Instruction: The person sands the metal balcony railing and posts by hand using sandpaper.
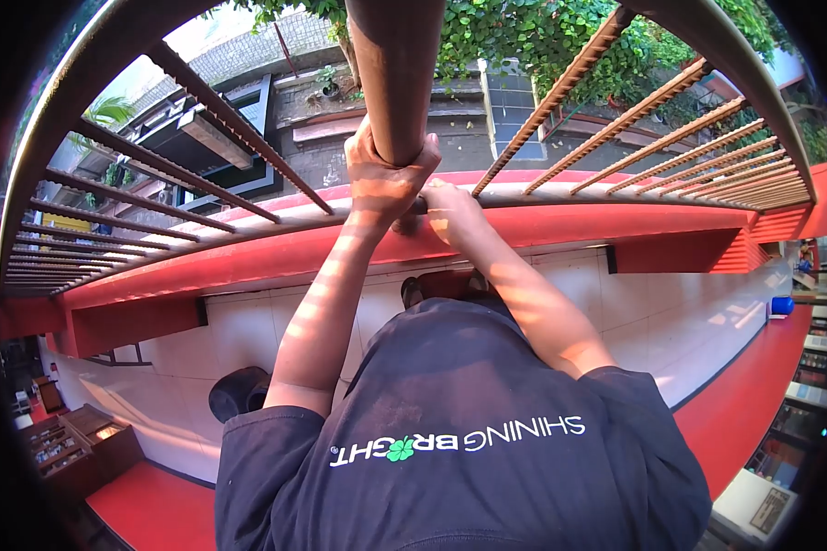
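I'm gripping the brown pipe [397, 83], mid-railing [568, 83], with my left hand [386, 179]; the right hand [452, 213] is resting curled just beside it, can't tell around what. Holding firm without twisting seems key, imo.

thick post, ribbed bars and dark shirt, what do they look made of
Thick post: probably metal, smooth and brown with a soft sheen; paint or bare surface is unclear. Ribbed bars: likely steel rebar, rusty brown, with regular ridges. Dark shirt: matte, soft-looking fabric, perhaps cotton, judging by its folds.
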### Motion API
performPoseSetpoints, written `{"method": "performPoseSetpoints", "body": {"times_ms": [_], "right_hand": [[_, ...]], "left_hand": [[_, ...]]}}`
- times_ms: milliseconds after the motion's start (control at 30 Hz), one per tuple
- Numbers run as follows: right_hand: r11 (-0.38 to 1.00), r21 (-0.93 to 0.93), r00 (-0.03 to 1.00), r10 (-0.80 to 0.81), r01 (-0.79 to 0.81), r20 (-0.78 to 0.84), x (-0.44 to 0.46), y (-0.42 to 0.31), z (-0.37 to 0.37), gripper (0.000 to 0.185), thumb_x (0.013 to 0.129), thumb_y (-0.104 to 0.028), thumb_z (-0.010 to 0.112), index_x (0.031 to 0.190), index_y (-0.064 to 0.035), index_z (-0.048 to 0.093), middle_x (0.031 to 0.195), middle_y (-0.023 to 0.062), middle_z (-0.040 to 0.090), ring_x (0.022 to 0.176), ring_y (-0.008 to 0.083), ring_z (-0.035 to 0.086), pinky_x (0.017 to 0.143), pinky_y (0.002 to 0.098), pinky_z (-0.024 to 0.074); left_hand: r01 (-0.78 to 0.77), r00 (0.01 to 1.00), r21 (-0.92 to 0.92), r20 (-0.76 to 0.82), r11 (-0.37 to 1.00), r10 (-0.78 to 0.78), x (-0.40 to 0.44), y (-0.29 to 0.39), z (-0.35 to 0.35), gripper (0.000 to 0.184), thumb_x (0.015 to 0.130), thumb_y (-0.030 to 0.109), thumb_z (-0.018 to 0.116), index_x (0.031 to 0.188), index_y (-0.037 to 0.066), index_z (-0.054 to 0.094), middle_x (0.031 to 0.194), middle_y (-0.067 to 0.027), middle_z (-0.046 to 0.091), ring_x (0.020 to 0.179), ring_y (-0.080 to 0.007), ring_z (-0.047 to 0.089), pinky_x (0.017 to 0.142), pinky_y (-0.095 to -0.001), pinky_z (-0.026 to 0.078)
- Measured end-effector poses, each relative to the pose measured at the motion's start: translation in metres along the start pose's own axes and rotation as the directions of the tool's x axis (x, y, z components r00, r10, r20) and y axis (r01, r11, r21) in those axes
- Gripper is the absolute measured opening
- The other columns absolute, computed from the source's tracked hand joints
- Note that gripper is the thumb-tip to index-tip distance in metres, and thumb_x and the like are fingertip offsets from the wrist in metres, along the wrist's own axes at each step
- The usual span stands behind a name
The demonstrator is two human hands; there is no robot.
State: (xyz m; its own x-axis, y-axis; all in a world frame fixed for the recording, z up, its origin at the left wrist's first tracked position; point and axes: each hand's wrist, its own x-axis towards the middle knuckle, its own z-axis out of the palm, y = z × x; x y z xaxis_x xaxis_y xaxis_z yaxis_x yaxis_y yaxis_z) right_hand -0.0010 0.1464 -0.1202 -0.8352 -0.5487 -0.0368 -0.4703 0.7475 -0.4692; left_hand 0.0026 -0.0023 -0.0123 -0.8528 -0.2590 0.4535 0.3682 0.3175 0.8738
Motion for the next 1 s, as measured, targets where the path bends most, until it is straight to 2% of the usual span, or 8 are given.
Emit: {"method": "performPoseSetpoints", "body": {"times_ms": [67,133,233,400,567,700,933,1000], "right_hand": [[0.999,0.03,0.994,-0.021,0.024,-0.107,-0.009,-0.012,-0.008,0.024,0.091,-0.011,0.054,0.113,-0.0064,0.063,0.107,0.0251,0.064,0.092,0.0431,0.069,0.079,0.0497,0.0576],[0.982,-0.108,0.952,0.18,-0.157,0.248,-0.016,-0.029,-0.045,0.038,0.087,0.0,0.05,0.121,-0.0082,0.066,0.108,0.0244,0.065,0.093,0.0455,0.065,0.087,0.0524,0.0523],[0.924,0.297,0.892,0.09,-0.24,0.442,-0.043,-0.015,-0.103,0.041,0.095,-0.002,0.048,0.134,-0.0057,0.06,0.107,0.0167,0.067,0.093,0.0298,0.066,0.082,0.0396,0.0529],[0.158,0.983,0.986,0.152,-0.099,0.075,-0.086,-0.035,-0.163,0.039,0.108,-0.021,0.044,0.139,0.0022,0.051,0.128,0.0096,0.061,0.119,0.0202,0.058,0.096,0.0386,0.052],[-0.127,0.951,0.952,0.155,0.283,-0.263,-0.076,-0.086,-0.197,0.042,0.109,-0.03,0.042,0.132,0.0045,0.053,0.131,0.0137,0.061,0.125,0.021,0.057,0.109,0.043,0.0438],[-0.133,0.737,0.741,0.257,0.662,-0.62,-0.043,-0.133,-0.198,0.047,0.109,-0.028,0.044,0.141,0.0055,0.046,0.142,0.0151,0.056,0.133,0.0243,0.053,0.116,0.0395,0.036],[-0.465,0.579,0.71,0.17,0.669,-0.683,0.013,-0.142,-0.223,0.047,0.091,-0.014,0.056,0.136,0.0017,0.054,0.129,0.015,0.066,0.127,0.0255,0.057,0.115,0.0405,0.0354],[-0.767,0.513,0.637,-0.182,0.385,-0.749,0.037,-0.116,-0.233,0.057,0.077,-0.007,0.056,0.133,0.0014,0.055,0.126,0.0149,0.066,0.119,0.0261,0.061,0.116,0.0404,0.0337]], "left_hand": [[0.003,1.0,-0.024,0.028,1.0,-0.002,0.003,0.0,-0.001,0.018,0.076,0.015,0.078,0.081,0.0,0.07,0.074,-0.0071,0.07,0.068,-0.0162,0.068,0.07,-0.0322,0.054],[0.03,0.998,-0.041,0.05,0.999,-0.028,0.003,0.004,-0.003,0.02,0.077,0.016,0.08,0.082,0.0,0.069,0.074,-0.0064,0.069,0.067,-0.0146,0.066,0.068,-0.0321,0.053],[0.048,0.99,-0.115,0.134,0.992,-0.032,0.003,0.001,-0.008,0.016,0.08,0.011,0.078,0.084,0.001,0.067,0.073,-0.0037,0.066,0.067,-0.0125,0.064,0.066,-0.0306,0.052],[0.084,0.957,-0.277,0.291,0.957,0.001,0.011,0.002,-0.02,0.034,0.076,0.015,0.08,0.101,0.002,0.062,0.087,-0.0071,0.067,0.081,-0.0159,0.065,0.077,-0.0324,0.053],[0.044,0.969,-0.429,0.238,0.902,0.066,0.027,0.032,-0.023,0.035,0.077,0.021,0.077,0.102,0.002,0.061,0.086,-0.0063,0.066,0.08,-0.0165,0.063,0.074,-0.0336,0.051],[0.064,0.985,-0.334,0.17,0.94,-0.007,0.028,0.024,-0.014,0.028,0.077,0.023,0.075,0.089,0.0,0.064,0.077,-0.0069,0.064,0.071,-0.0159,0.061,0.068,-0.0329,0.05],[0.0,0.999,-0.273,0.049,0.962,0.014,0.028,0.034,-0.011,0.029,0.074,0.021,0.077,0.086,0.0,0.061,0.071,-0.0076,0.063,0.066,-0.0174,0.059,0.065,-0.0351,0.049],[0.032,0.995,-0.289,0.097,0.957,-0.004,0.028,0.028,-0.01,0.029,0.074,0.021,0.077,0.087,0.0,0.061,0.071,-0.0078,0.063,0.066,-0.0176,0.059,0.065,-0.0353,0.049]]}}
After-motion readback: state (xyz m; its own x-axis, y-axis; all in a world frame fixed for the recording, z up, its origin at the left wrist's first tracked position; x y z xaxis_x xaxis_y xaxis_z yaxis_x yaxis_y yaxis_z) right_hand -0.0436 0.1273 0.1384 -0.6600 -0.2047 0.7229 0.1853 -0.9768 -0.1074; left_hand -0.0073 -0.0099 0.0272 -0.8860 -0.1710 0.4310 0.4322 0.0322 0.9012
